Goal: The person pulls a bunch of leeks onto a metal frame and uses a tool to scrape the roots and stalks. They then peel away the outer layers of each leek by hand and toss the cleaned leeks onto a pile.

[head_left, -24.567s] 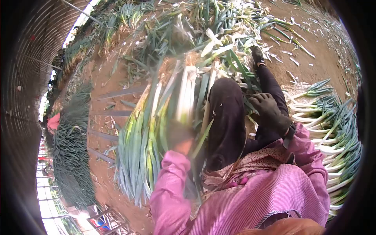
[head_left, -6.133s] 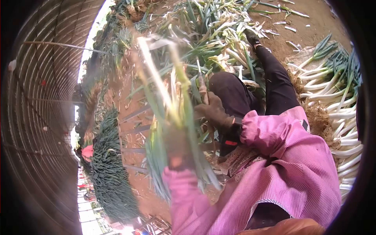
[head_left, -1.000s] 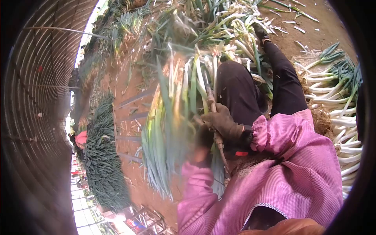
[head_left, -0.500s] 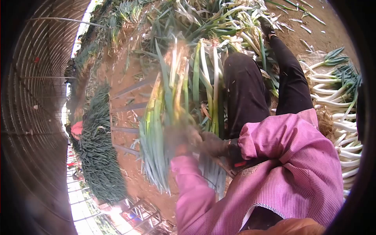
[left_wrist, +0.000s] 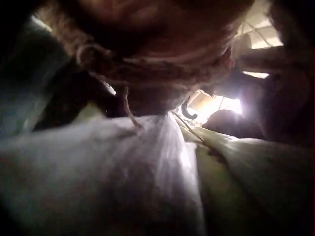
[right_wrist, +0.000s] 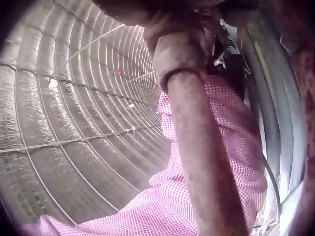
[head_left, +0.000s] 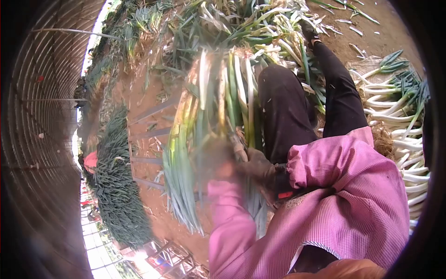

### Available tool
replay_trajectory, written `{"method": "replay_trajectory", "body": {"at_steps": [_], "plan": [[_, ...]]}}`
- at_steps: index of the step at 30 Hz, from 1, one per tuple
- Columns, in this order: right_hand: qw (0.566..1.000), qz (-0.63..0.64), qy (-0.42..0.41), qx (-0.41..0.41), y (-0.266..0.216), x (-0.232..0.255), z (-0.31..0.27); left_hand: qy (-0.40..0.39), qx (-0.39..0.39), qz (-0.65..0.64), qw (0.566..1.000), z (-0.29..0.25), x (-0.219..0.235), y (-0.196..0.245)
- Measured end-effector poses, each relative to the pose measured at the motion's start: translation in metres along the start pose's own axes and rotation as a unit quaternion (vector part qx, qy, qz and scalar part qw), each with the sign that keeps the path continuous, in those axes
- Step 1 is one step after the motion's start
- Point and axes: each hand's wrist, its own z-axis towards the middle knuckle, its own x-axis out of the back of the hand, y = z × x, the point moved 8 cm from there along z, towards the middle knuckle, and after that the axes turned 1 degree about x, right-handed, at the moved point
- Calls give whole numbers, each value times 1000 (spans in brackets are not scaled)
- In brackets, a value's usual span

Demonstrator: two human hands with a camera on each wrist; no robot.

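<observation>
Large green onions (head_left: 176, 144), with brownish roots, pale shafts and long bluish-green tops, lie side by side in front of the person. My gloved left hand (head_left: 216, 156), blurred in the head view, is over their tops. In the left wrist view, broad pale and green leaves (left_wrist: 167, 172) pass right beneath the glove. I cannot tell whether the left fingers hold an onion. Beside it, my gloved right hand (head_left: 255, 166) grips a slim brown pipe-like tool (head_left: 239, 148). Up close, the right wrist view shows the tool's weathered pipe (right_wrist: 202, 147) and a thicker collar.
Stripped onions with white shafts (head_left: 409, 149) lie in a row at the right. A heap of peelings (head_left: 251, 28) lies ahead, with a dense pile of onions (head_left: 116, 186) at the left. Grey metal bars (head_left: 148, 160) extend left of the working bundle. The bent knee (head_left: 283, 102) is close by.
My left hand has moved from beside the right hand leftward over the onion tops. The right hand dipped toward the body, then rose slightly with the tool still in it.
</observation>
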Motion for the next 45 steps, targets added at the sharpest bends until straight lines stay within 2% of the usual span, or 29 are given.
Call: {"method": "replay_trajectory", "body": {"at_steps": [2,3,5,8,10,11,14,16,19,21,22,24,26,27,28,30,32,33,34,36,37,38,39,40,41,42,43,44,45], "plan": [[999,-49,-6,15,2,3,1,-13,-9,35,999,22,2,-10],[995,-92,-34,13,-25,5,-10,-25,-15,56,998,37,3,-14],[983,-149,-104,-7,-29,-3,-18,-53,-34,96,993,63,5,-19],[967,-170,-184,-40,-11,-16,-23,-107,-89,69,988,85,33,-6],[973,-143,-174,-54,-6,-17,-30,-148,-131,26,980,88,56,7],[967,-167,-188,-36,-11,-18,-30,-160,-103,38,981,110,21,-32],[953,-205,-223,10,-18,-21,-32,-157,-256,123,946,121,9,-22],[953,-188,-237,36,-9,-27,-27,-186,-252,130,941,128,5,-20],[960,-169,-222,13,-14,-22,-25,-215,-247,177,928,145,-15,-28],[981,-78,-180,-5,-10,-19,-23,-224,-254,203,919,146,-10,-17],[987,-33,-158,-14,-7,-18,-21,-223,-257,177,924,145,-6,-12],[988,-43,-144,-18,0,-20,-12,-220,-262,128,931,146,-2,-9],[986,-96,-128,39,-1,-19,-8,-213,-304,124,920,141,4,1],[978,-142,-117,98,-6,-19,-8,-209,-324,123,914,138,10,6],[964,-186,-106,156,-10,-20,-10,-217,-270,119,931,141,12,3],[983,-143,-86,82,4,-19,-4,-233,-157,110,953,137,34,13],[983,-140,-112,27,10,-21,-4,-190,-191,124,955,133,38,20],[976,-158,-148,10,-4,-17,-8,-168,-208,130,955,132,42,25],[967,-177,-184,-8,-9,-17,-12,-191,-172,51,965,132,44,23],[966,-206,-112,112,7,-22,2,-230,-95,-106,963,131,51,20],[957,-218,-72,175,8,-20,7,-239,-98,-308,916,127,42,14],[971,-180,-127,92,16,-19,15,-258,-99,-495,824,122,33,8],[974,-136,-181,5,18,-16,19,-286,-81,-537,790,100,78,38],[973,-100,-205,-43,15,-14,12,-313,-59,-577,752,82,117,65],[968,-66,-224,-92,13,-11,3,-237,-113,-471,842,82,154,80],[970,-46,-216,-101,-2,-7,-9,-136,-166,-411,886,92,178,89],[976,-49,-203,-66,-8,-6,-10,-23,-198,-335,921,99,203,96],[980,-52,-188,-31,-13,-6,-11,106,-231,-309,916,112,227,100],[983,-74,-163,50,-7,-8,-1,162,-215,-354,896,144,232,80]]}}
